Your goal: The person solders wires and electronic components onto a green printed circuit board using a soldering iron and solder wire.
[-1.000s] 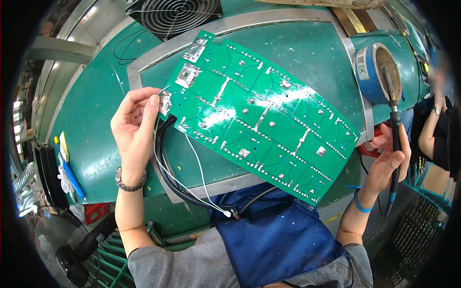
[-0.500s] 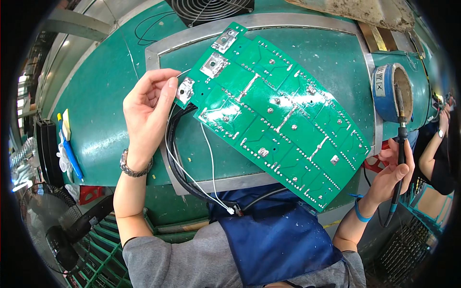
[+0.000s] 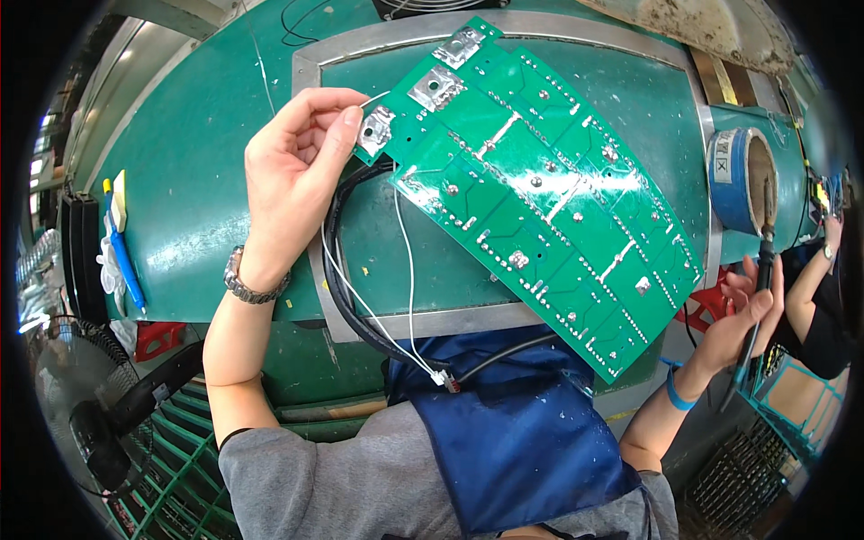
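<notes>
A large green circuit board [image 3: 576,229] with soldered joints lies slanted across the bench, its lower corner over the front edge. My left hand [image 3: 301,175] pinches a thin white wire [image 3: 377,97] between thumb and forefinger, beside the tinned pads at the board's upper left. The wire runs down to a small white connector [image 3: 439,378] near my apron. On the right, my right hand [image 3: 740,315] is closed around a soldering iron [image 3: 765,270], pointing away from me. Its tip reaches into the opening of a blue, ring-shaped holder [image 3: 731,189].
A thick black cable [image 3: 335,270] curves beneath the board's left corner. A metal frame [image 3: 337,306] borders the work area. At left lie a blue pen-like tool [image 3: 126,270] and a fan [image 3: 99,432]; a black fan grille [image 3: 432,7] is at the back. Another person's arm [image 3: 814,279] shows far right.
The whole view has shifted, with the bench and board appearing slightly higher and farther right. The soldering iron's tip has gone lower within the blue holder's opening. My left pinch stays the same.
</notes>
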A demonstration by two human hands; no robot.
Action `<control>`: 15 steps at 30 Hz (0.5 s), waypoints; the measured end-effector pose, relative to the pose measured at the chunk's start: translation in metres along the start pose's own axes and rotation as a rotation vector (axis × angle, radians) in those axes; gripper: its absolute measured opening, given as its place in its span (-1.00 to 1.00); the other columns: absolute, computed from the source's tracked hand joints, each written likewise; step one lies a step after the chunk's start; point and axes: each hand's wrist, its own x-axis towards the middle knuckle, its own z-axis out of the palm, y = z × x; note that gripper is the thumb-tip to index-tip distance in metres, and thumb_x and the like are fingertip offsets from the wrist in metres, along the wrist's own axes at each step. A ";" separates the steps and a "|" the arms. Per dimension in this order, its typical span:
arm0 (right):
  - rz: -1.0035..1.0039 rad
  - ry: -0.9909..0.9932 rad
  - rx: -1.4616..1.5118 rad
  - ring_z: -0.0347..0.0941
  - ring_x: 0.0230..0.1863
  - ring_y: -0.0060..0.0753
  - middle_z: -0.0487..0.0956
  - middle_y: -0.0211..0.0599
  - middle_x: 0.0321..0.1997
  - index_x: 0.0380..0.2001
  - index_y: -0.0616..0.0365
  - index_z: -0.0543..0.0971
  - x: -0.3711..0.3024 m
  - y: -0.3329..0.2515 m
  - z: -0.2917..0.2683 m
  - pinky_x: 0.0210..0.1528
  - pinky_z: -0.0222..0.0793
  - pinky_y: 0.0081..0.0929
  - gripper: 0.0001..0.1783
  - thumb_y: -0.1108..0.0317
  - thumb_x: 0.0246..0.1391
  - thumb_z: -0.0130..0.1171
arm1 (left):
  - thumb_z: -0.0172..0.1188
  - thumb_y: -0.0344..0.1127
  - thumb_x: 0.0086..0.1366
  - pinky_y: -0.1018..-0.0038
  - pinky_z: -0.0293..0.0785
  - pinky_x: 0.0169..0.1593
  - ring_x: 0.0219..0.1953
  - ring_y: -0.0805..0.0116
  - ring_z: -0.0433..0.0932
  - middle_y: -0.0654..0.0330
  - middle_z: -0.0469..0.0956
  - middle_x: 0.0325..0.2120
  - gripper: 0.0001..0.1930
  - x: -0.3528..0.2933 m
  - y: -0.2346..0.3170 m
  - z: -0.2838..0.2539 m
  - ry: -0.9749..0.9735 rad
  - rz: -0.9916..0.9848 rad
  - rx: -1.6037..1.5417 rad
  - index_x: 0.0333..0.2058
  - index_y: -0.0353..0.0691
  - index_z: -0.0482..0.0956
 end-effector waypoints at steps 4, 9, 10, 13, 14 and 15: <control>0.039 -0.037 -0.019 0.50 -0.33 -0.58 0.62 -0.07 -0.17 0.10 0.32 0.43 0.000 -0.002 0.000 -0.31 0.42 -0.65 -0.50 0.10 0.38 -0.20 | 0.15 -0.46 0.31 0.81 0.27 -0.38 -0.47 0.79 0.36 0.40 0.52 -0.46 -0.85 -0.001 -0.001 -0.002 -0.002 0.020 0.009 -0.18 -0.39 0.56; 0.049 -0.055 0.004 0.51 -0.33 -0.55 0.62 -0.05 -0.17 0.07 0.33 0.45 -0.004 -0.010 0.000 -0.29 0.43 -0.64 -0.48 0.07 0.37 -0.19 | 0.09 -0.50 0.26 0.63 0.44 -0.16 -0.14 0.54 0.49 0.26 0.57 -0.21 -0.74 0.006 -0.008 -0.009 0.153 0.103 0.184 -0.07 -0.27 0.54; 0.041 -0.053 0.038 0.51 -0.32 -0.54 0.62 -0.04 -0.17 0.07 0.33 0.46 -0.006 -0.012 -0.001 -0.28 0.43 -0.63 -0.47 0.06 0.37 -0.18 | 0.13 -0.46 0.22 0.50 0.43 -0.04 -0.03 0.42 0.47 0.21 0.53 -0.08 -0.69 0.011 -0.008 -0.012 0.215 0.255 0.405 -0.04 -0.22 0.53; -0.023 -0.112 0.067 0.53 -0.27 -0.48 0.61 -0.02 -0.15 0.01 0.34 0.48 -0.012 -0.013 -0.003 -0.24 0.46 -0.59 -0.49 0.06 0.34 -0.13 | 0.18 -0.38 0.21 0.39 0.39 0.05 0.04 0.34 0.43 0.19 0.51 -0.05 -0.66 0.022 -0.001 -0.013 0.243 0.374 0.474 -0.02 -0.18 0.53; -0.066 -0.155 0.078 0.54 -0.26 -0.46 0.60 -0.01 -0.14 -0.02 0.35 0.48 -0.014 -0.014 -0.004 -0.22 0.47 -0.57 -0.51 0.07 0.33 -0.10 | 0.18 -0.36 0.21 0.37 0.39 0.06 0.01 0.34 0.46 0.20 0.52 -0.05 -0.66 0.026 0.004 -0.011 0.153 0.394 0.477 -0.01 -0.18 0.53; -0.067 -0.186 0.095 0.54 -0.23 -0.41 0.59 -0.02 -0.12 -0.05 0.36 0.49 -0.017 -0.015 -0.005 -0.19 0.48 -0.54 -0.57 0.14 0.32 -0.04 | 0.18 -0.34 0.22 0.36 0.38 0.08 -0.03 0.33 0.49 0.21 0.52 -0.06 -0.65 0.031 0.009 -0.009 0.062 0.413 0.480 0.00 -0.17 0.52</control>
